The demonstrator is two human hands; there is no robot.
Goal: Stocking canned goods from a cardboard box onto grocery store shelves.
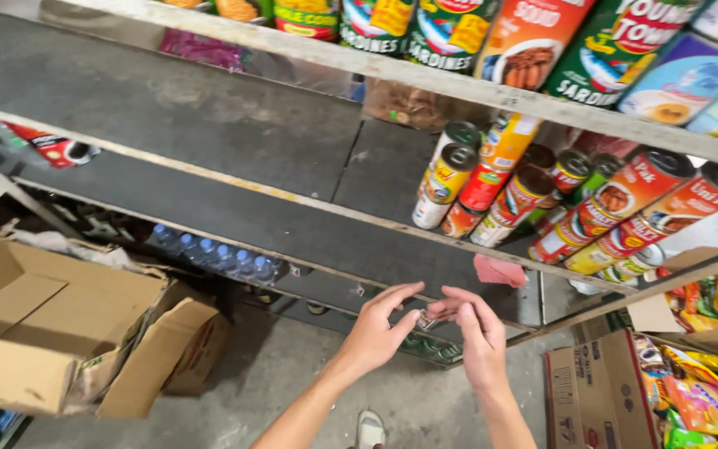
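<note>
The two hands meet near the bottom middle, the left hand (pixel 376 331) just left of the right hand (pixel 475 333), with a small object (pixel 425 320) between their fingertips. Behind the hands stands a shelf rack (pixel 209 125). On its middle shelf, to the right, a group of cans (pixel 492 187) stands together, and more cans (pixel 650 208) lie further right. On the top shelf a row of cans (pixel 542 41) stands. Under the lower shelf, left of the hands, bottles (pixel 218 254) lie in a row. An open cardboard box (pixel 51 316) sits at near left on the floor (pixel 292 374). Another box (pixel 600 391) with snack packets (pixel 708 399) stands at near right.
</note>
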